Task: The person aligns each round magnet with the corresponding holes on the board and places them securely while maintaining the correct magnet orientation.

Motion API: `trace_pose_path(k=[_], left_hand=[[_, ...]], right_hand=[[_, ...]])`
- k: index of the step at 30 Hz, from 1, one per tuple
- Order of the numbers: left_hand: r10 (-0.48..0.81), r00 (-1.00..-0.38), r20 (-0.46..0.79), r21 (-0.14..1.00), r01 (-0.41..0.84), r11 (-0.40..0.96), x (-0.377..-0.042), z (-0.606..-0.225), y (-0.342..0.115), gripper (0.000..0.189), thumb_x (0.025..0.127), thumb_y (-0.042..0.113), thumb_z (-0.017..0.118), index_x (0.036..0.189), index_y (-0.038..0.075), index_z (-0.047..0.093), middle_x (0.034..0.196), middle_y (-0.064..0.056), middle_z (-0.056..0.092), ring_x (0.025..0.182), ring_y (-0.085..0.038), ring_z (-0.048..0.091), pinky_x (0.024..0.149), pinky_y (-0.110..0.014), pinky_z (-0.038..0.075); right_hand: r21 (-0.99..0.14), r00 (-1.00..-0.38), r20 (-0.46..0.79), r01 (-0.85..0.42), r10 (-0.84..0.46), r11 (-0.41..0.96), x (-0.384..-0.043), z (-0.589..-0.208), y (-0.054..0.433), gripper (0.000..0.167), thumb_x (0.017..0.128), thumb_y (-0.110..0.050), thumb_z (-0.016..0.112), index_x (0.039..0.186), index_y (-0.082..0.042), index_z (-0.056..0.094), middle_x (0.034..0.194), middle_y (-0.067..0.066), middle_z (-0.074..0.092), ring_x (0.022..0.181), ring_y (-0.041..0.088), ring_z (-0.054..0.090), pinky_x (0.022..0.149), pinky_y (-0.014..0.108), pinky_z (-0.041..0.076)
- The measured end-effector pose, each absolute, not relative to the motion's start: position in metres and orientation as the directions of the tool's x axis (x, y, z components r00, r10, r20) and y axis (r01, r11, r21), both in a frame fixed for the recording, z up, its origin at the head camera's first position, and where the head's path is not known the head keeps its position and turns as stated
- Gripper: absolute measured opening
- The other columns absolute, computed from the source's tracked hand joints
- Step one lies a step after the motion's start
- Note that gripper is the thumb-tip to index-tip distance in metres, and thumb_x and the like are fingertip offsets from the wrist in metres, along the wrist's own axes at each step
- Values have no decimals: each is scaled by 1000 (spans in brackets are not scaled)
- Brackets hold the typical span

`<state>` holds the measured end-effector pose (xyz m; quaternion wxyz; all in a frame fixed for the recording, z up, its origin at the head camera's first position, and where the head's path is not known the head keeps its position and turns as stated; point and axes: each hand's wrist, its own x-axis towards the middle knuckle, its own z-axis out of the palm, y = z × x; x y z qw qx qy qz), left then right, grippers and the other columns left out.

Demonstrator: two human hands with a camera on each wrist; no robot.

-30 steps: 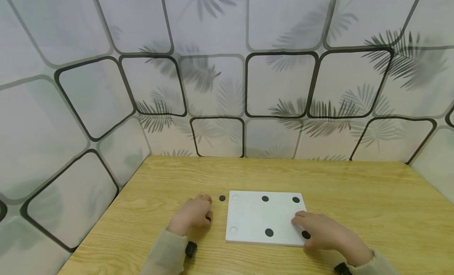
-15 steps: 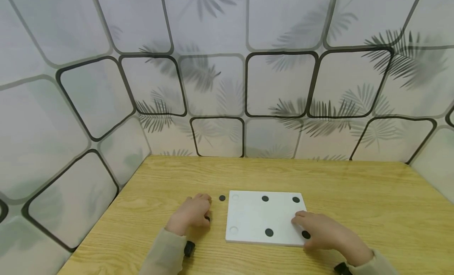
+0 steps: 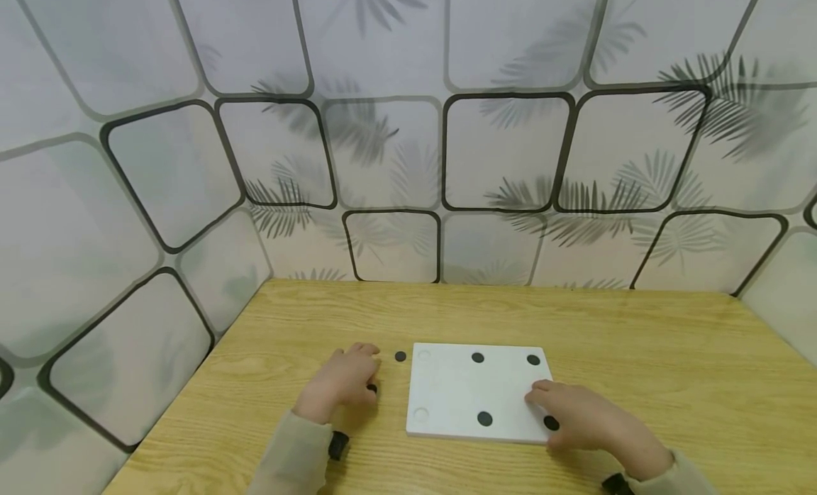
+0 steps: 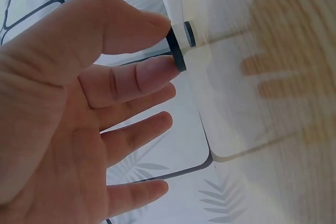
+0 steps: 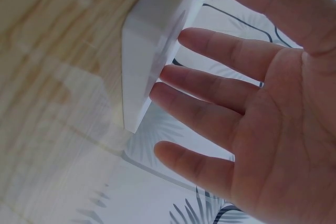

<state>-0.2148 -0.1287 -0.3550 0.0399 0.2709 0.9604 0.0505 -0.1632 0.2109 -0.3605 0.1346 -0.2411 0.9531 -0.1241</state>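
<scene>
My left hand (image 3: 341,383) is left of the white board, over the table, and pinches a black disc (image 4: 176,50) on edge between thumb and index finger. Its other fingers reach out loosely. A second black disc (image 3: 400,356) lies on the table between that hand and the board's far left corner. The white rectangular board (image 3: 447,388) has two bare round recesses along its left side. Black discs sit on it at top middle (image 3: 477,357), top right (image 3: 533,359), bottom middle (image 3: 485,418) and bottom right (image 3: 552,423). My right hand (image 3: 577,413) rests on the board's right edge, fingers nearly straight.
The wood-grained table (image 3: 651,360) extends behind the board and to both sides. Pale panels (image 3: 396,162) with rounded squares and leaf prints rise along its back and sides. Both forearms wear light sleeves, with a black strap piece (image 3: 338,445) at the left wrist.
My left hand has risen slightly and drifted a little left with the pinched disc, its free fingers spreading more. The right hand, the board and the other discs stay where they were.
</scene>
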Motion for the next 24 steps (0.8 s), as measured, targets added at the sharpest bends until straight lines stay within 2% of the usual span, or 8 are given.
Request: trace_pose_path(k=[24], left_hand=[[570, -822, -14, 95, 566, 819, -216, -355, -121, 25, 66, 12, 65, 52, 15, 45, 122, -11, 49, 116, -29, 39, 86, -54, 34]], right_hand=[[-305, -851, -200, -418, -486, 856, -162, -360, 211, 56, 59, -14, 76, 109, 2, 56, 118, 20, 50, 108, 38, 46, 88, 50, 36]])
